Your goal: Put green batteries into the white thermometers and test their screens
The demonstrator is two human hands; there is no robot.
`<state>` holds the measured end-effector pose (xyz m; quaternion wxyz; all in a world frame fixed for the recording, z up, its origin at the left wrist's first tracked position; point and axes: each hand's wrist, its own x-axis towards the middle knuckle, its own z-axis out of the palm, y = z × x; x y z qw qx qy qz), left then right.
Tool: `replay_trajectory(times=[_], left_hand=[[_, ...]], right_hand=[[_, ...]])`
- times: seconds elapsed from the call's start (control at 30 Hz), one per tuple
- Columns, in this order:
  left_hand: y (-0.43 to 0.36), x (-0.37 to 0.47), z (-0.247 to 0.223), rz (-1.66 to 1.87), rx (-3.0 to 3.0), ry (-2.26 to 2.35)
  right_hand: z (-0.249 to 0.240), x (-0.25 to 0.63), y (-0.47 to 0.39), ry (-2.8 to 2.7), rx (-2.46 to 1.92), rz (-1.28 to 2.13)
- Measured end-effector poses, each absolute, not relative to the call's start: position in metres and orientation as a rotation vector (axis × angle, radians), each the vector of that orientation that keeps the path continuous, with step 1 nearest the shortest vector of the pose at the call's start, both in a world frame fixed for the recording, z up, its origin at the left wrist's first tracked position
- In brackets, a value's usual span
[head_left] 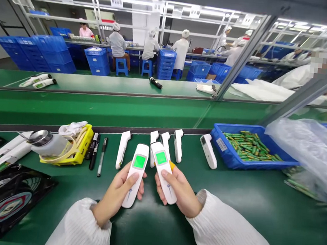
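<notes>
My left hand point(119, 187) is closed around a white infrared thermometer point(135, 181) with its green screen lit, thumb resting below the display. A second white thermometer point(166, 180), also glowing green, sits in my right hand point(181, 189), with the thumb on its front. Both are held side by side above the green bench, tops leaning slightly apart from upright. Just beyond them lie several more white thermometers: one on the left point(122, 149), one behind my right hand point(178, 145), and one with a dark screen point(208, 150) farther right. Parts of the middle ones are hidden.
A blue bin point(221, 155) of green batteries stands at the right, beside clear plastic bags point(308, 152). Leftward are a yellow basket point(84, 149), a metal-topped bottle point(50, 144), pens point(102, 157) and a black fan-like item point(8, 204). A conveyor point(98, 83) runs beyond; people work behind it.
</notes>
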<state>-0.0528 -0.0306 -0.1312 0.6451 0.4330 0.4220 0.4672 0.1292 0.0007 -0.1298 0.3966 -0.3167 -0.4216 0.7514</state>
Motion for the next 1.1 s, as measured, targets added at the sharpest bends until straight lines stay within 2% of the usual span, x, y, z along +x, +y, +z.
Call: replay_trajectory(times=[0.43,1.1], left_hand=[[-0.041,-0.048,-0.124,1.060,0.980,0.871],[-0.048,-0.044,-0.123,1.015,0.975,0.884]], right_hand=[[-0.126,0.128,-0.009,-1.196,-0.634,1.978],[-0.135,0.133,-0.017,-1.238,-0.783,2.015]])
